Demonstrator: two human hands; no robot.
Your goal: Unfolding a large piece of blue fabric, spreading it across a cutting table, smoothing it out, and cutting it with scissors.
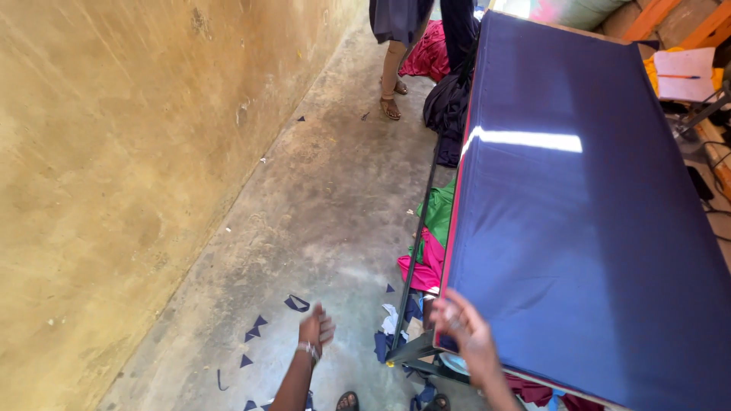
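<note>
Navy cloth (586, 221) smooth on table, right hand (461, 323) open-gripped at corner, left hand (314, 329) loose, empty.

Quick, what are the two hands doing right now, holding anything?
Left hand: loosely curled, holds nothing, hanging over the grey concrete floor.
Right hand: open, fingers at the edge of the dark blue cloth, gripping nothing.

Dark navy blue on the cloth (594, 228) spread over the table, plain, with one white streak of light. Thin red line along the edge (455, 205) of that cloth. Black for the metal frame (420, 228) below. Green and bright pink on the bundles (432, 243) under the table. Small navy scraps (255, 329) on the grey floor (327, 198). Ochre yellow, stained, on the wall (114, 152). Silver on the bracelet (308, 349) at the left hand (315, 327).
</note>
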